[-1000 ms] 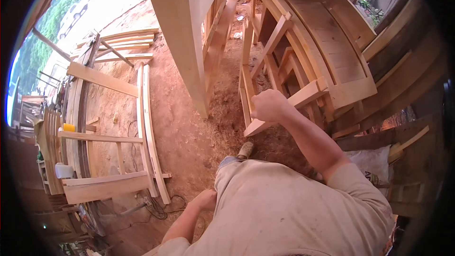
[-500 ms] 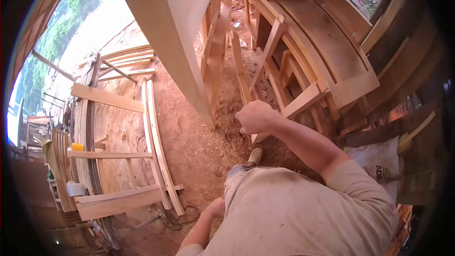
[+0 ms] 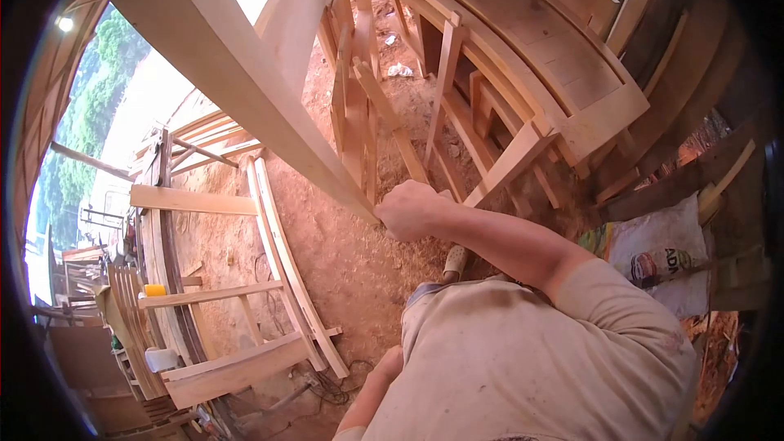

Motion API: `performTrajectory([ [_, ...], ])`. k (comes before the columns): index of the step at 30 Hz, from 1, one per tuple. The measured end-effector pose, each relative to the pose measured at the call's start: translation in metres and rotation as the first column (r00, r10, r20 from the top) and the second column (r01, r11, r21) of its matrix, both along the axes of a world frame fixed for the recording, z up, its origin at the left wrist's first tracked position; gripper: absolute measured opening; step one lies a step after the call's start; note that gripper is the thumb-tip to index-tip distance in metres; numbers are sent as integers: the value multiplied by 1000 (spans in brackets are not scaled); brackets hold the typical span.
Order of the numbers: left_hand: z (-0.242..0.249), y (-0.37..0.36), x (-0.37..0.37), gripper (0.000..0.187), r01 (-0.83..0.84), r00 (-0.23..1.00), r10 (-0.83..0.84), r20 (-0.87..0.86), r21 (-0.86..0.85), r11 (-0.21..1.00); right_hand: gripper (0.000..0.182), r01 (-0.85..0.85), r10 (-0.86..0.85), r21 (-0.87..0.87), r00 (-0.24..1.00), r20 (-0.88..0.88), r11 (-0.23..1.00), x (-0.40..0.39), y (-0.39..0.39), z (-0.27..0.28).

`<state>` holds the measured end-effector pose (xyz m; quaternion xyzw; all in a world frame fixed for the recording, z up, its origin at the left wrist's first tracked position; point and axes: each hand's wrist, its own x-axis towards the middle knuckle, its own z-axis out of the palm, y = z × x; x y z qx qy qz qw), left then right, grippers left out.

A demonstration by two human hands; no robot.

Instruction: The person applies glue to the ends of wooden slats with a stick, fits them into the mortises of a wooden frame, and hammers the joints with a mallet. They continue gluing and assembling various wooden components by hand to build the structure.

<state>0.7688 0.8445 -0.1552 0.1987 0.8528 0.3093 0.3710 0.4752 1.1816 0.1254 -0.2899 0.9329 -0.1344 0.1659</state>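
Note:
My right hand point(image 3: 412, 211) is closed in a fist in front of my body, its knuckles close to the lower tip of a long, pale, curved wooden board point(image 3: 237, 82). I cannot tell what, if anything, the fist holds. The board slants up to the upper left and passes out of view. Beyond the fist, a wooden bar point(image 3: 392, 126) leans among upright frame pieces. At my waist, my left hand point(image 3: 390, 362) is partly covered by my shirt point(image 3: 531, 351), its fingers hidden.
On the left, a wooden frame point(image 3: 273, 237) lies across a bench, with a yellow roll point(image 3: 155, 290) and a white container point(image 3: 162, 359) beside it. Slatted wooden furniture point(image 3: 547, 65) stands at the upper right. A printed sack point(image 3: 661, 257) lies right of me, and cables point(image 3: 331, 388) cross the dirt floor.
My right fist has moved left, up to the long board's lower tip. The board appears more slanted, and the view has shifted. My left hand stays by my waist.

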Motion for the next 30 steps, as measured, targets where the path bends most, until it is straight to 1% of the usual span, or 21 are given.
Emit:
performTrajectory([
  [2,8,1,2,19,-24,1000,23,21,22,999,31,27,-27,8,999,28,1000,0,-3,1],
  [4,36,15,-7,20,-50,998,48,40,46,998,31,29,-29,-9,999,33,1000,0,-4,0],
  [6,51,22,-12,22,39,998,-39,44,14,999,32,36,-35,-25,999,39,999,0,-4,1],
  [10,54,23,-14,25,-13,997,13,82,-3,1000,33,2,-2,-20,1000,28,1000,-2,-5,1],
  [12,53,23,-15,24,102,994,-103,41,16,995,33,-9,9,-31,1000,21,999,-2,-6,2],
  [13,46,19,-11,24,99,994,-99,43,17,995,33,-2,3,-33,1000,29,999,-1,-5,5],
  [14,34,12,-6,23,-87,985,69,161,107,990,32,6,-5,-34,999,37,999,-1,-4,7],
  [15,35,13,-5,23,-276,932,219,289,173,945,32,5,-4,-33,999,39,999,-1,-4,6],
  [16,35,14,-5,23,-277,931,219,291,174,945,32,0,1,-41,1000,28,999,-2,-4,5],
  [18,40,17,-5,22,-289,940,245,236,175,941,32,-4,5,-49,1000,17,999,-2,-4,3],
  [19,42,19,-6,22,-290,940,245,237,176,941,26,6,-8,-75,999,-36,997,-1,-4,1],
  [20,43,21,-7,22,-257,954,219,204,184,949,23,14,-23,-101,996,-88,995,-1,-4,-1],
  [21,46,24,-9,22,-225,966,193,170,192,955,23,14,-22,-99,996,-88,995,-1,-4,-1],
  [22,58,30,-14,22,-226,966,194,172,194,955,23,16,-24,-91,996,-85,996,-1,-4,-1],
  [24,81,38,-23,22,-100,991,89,98,112,989,23,17,-24,-82,996,-81,996,0,-4,-1],
  [25,68,32,-19,22,-102,991,91,99,113,988,23,18,-25,-88,996,-87,996,1,-3,-1],
  [26,48,23,-13,22,-144,979,121,166,132,981,23,18,-27,-94,995,-93,995,1,-3,0],
  [27,48,25,-14,22,-186,961,148,232,148,971,23,17,-25,-93,995,-92,996,1,-2,2],
  [28,49,26,-13,22,-187,961,149,232,148,971,27,13,-15,-57,999,-36,998,-1,-2,4],
  [29,51,26,-11,23,-223,951,181,251,150,963,34,7,-6,-22,1000,21,1000,-1,-1,6],
  [30,58,29,-13,23,-258,939,211,270,151,954,34,7,-7,-24,1000,21,1000,-2,-1,6],
])
